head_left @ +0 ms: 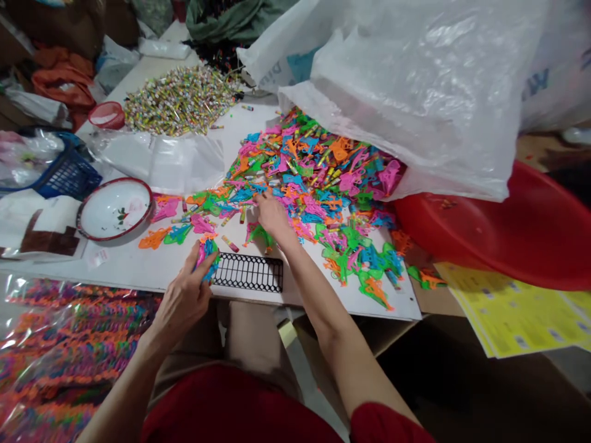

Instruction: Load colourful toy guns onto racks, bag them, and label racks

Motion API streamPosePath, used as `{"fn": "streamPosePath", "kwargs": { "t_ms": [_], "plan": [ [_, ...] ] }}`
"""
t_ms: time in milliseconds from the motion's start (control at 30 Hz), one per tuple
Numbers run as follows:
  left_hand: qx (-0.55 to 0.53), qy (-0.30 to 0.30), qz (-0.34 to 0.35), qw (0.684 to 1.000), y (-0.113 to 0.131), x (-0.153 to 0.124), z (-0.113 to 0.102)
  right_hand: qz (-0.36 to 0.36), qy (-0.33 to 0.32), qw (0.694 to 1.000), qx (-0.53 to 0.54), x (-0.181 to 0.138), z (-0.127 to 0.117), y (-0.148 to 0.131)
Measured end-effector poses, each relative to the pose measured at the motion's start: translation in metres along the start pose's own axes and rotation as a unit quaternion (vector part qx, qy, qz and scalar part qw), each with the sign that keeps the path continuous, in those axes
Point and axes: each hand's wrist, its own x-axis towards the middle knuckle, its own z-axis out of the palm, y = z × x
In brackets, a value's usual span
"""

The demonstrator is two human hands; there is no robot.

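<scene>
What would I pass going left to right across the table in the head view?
A blue basket → red-rimmed white bowl → left hand gripping a bunch of coloured plastic pieces → right hand on the scattered pile → red tub.

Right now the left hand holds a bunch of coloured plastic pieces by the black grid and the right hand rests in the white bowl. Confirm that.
Wrong on one point. In the head view the right hand is on the big pile of plastic pieces, not in the white bowl, which sits apart. The left hand does hold its bunch by the black grid.
</scene>
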Motion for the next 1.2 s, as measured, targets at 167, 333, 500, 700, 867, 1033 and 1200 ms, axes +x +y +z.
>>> {"fn": "streamPosePath", "kwargs": {
  "t_ms": [167,333,500,700,867,1033,1200],
  "plan": [
    [0.007,0.009,-0.006,1.000,0.001,0.000,0.001,0.048,0.034,0.992,-0.113,0.046,-0.012,0.010],
    [0.014,0.019,-0.016,1.000,0.000,-0.002,0.003,0.016,-0.024,0.983,-0.180,0.073,-0.017,0.023],
    [0.002,0.019,-0.034,0.999,-0.002,0.001,0.005,0.005,-0.057,0.980,-0.189,0.078,-0.018,0.034],
    [0.000,0.018,-0.073,0.997,0.001,0.018,0.002,-0.007,-0.059,0.983,-0.176,0.077,-0.024,0.044],
    [0.002,0.004,-0.094,0.996,0.006,0.027,-0.005,-0.032,0.125,0.990,-0.054,0.035,-0.038,0.022],
    [0.011,0.001,-0.099,0.995,0.006,0.027,-0.008,-0.014,0.108,0.975,0.194,-0.077,0.005,-0.035],
    [0.025,-0.001,-0.102,0.994,0.009,0.029,-0.009,0.065,0.003,0.937,0.343,-0.135,0.076,-0.074]
  ]
}}
